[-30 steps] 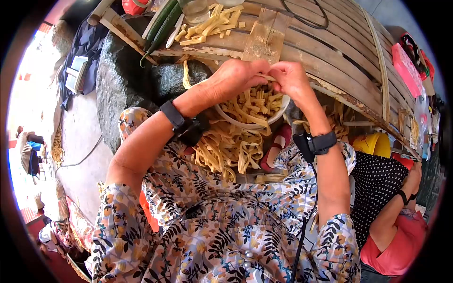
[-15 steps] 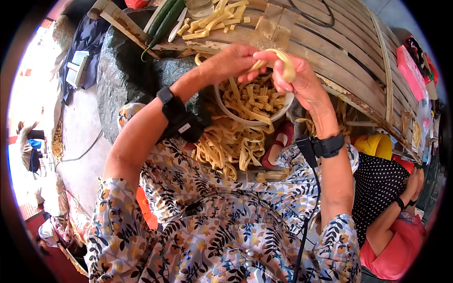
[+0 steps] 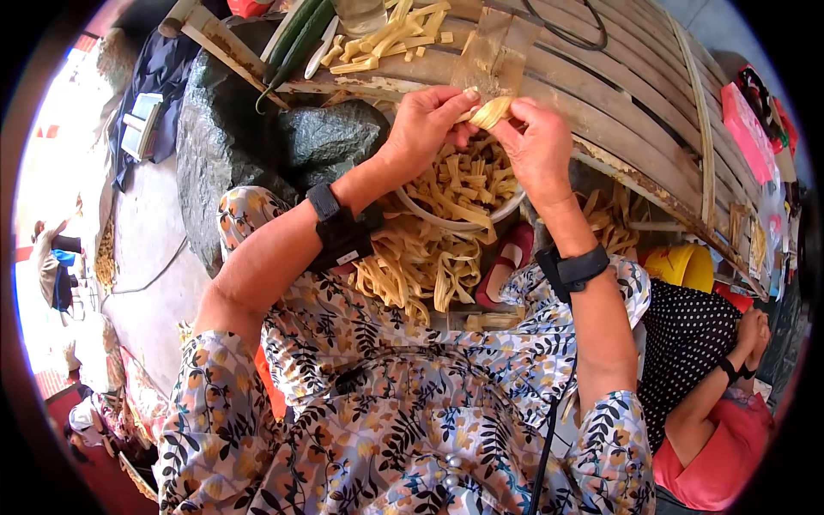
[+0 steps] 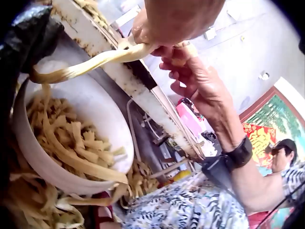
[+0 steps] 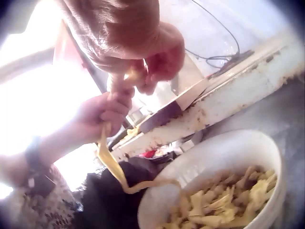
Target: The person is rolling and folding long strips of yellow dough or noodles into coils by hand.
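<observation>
In the head view both hands meet above a white bowl (image 3: pixel 460 225) of short yellowish strip pieces (image 3: pixel 463 184). The left hand (image 3: pixel 427 129) pinches one part of a pale yellow strip (image 3: pixel 491 112); the right hand (image 3: pixel 539 150) grips its folded part between thumb and fingers. In the left wrist view a long tail of the strip (image 4: pixel 90 64) hangs from the left hand (image 4: pixel 176 19) over the bowl (image 4: pixel 71 179). The right wrist view shows the right hand (image 5: pixel 119 36) close above the left hand (image 5: pixel 107 112), with the tail (image 5: pixel 112 167) below.
A slatted wooden table (image 3: pixel 618 112) holds more pieces (image 3: pixel 395 39), green cucumbers (image 3: pixel 296 43) and a glass jar (image 3: pixel 360 15). Loose long strips (image 3: pixel 412 266) lie below the bowl, beside a red shoe (image 3: pixel 506 262). A yellow bucket (image 3: pixel 682 264) and a seated person (image 3: pixel 717 446) are at right.
Since the half-second-old frame, the hands have come closer together around the strip. The looped part that stood up over the right fingers now lies bunched between both hands.
</observation>
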The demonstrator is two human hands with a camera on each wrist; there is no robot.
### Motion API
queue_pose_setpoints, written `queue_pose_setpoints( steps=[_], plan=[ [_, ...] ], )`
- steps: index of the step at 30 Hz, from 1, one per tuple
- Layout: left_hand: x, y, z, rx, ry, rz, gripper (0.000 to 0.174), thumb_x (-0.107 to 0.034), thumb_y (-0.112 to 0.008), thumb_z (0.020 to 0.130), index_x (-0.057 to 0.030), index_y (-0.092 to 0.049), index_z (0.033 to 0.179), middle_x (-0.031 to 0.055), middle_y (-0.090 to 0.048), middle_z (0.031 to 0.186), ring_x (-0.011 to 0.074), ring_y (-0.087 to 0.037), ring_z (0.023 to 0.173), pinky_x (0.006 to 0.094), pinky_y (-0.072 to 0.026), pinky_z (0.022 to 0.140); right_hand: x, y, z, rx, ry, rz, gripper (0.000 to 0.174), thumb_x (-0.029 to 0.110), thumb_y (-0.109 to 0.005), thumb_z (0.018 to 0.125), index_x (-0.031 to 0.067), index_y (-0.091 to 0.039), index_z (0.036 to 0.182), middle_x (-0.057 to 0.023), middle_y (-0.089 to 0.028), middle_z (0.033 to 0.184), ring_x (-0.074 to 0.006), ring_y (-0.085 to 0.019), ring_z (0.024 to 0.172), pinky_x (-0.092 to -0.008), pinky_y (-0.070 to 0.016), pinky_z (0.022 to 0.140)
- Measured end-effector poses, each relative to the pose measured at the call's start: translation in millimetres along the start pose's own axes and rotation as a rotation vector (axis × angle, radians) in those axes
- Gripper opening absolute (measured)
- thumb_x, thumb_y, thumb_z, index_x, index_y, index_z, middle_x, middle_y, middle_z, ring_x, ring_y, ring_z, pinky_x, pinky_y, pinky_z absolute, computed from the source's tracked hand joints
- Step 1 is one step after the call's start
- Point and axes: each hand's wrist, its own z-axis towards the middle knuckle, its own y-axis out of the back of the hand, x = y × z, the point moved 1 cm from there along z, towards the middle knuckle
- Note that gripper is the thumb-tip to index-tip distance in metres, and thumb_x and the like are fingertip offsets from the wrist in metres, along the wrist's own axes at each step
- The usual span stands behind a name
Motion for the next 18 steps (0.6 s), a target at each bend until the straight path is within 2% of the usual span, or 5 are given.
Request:
queue_pose_setpoints(
  steps=[2,6,9,12,18],
  plan=[
    [-2.9,2.0,-0.7,0.049,-0.109,0.245,0.025,-0.021,-0.047,0.091,0.0014,-0.059,0.087,0.0011,-0.055,0.064,0.0052,-0.048,0.051,0.0188,-0.0391,0.047,-6.1,-4.5,-3.4,0.188,-0.222,0.166,0.023,0.022,-0.069,0.071,0.0043,-0.065,0.084,-0.0089,-0.055,0.06,-0.0179,-0.048,0.051,-0.0299,-0.0398,0.051],
    [-7.6,-1.5,-6.0,0.12,-0.249,0.67,0.034,-0.027,-0.048,0.09,0.0036,-0.058,0.079,0.004,-0.053,0.054,0.0089,-0.052,0.045,0.0233,-0.0406,0.044,-16.4,-15.2,-8.2,0.212,-0.233,0.199,0.018,0.02,-0.064,0.075,0.0042,-0.065,0.082,-0.0093,-0.052,0.051,-0.0111,-0.043,0.044,-0.0274,-0.0381,0.047],
    [0.0,-2.7,-3.0,0.109,-0.363,0.947,0.035,-0.029,-0.05,0.089,0.0027,-0.056,0.074,0.0059,-0.052,0.053,0.0124,-0.051,0.044,0.0266,-0.0401,0.044,-5.4,-18.8,-14.5,0.063,-0.112,-0.036,0.011,0.015,-0.062,0.073,0.0053,-0.065,0.077,-0.0074,-0.06,0.069,-0.0195,-0.053,0.06,-0.0305,-0.0442,0.061],
    [3.4,-4.0,-3.9,0.042,-0.418,0.795,0.033,-0.027,-0.048,0.089,0.002,-0.056,0.076,0.0043,-0.051,0.054,0.0107,-0.05,0.045,0.0252,-0.0396,0.044,5.4,-16.2,-14.4,-0.016,0.02,-0.113,0.008,0.01,-0.062,0.071,0.0036,-0.064,0.073,-0.0064,-0.062,0.087,-0.0258,-0.054,0.072,-0.0317,-0.045,0.072],
    [0.5,-4.0,-4.8,-0.046,0.174,0.033,0.03,-0.03,-0.048,0.089,-0.0015,-0.057,0.083,-0.0033,-0.046,0.058,0.0028,-0.04,0.047,0.0177,-0.0295,0.041,14.2,2.7,-6.5,-0.148,0.062,0.223,0.008,0.004,-0.062,0.071,-0.0039,-0.063,0.073,-0.0066,-0.061,0.095,-0.0177,-0.055,0.08,-0.0266,-0.0444,0.072]
  ],
)
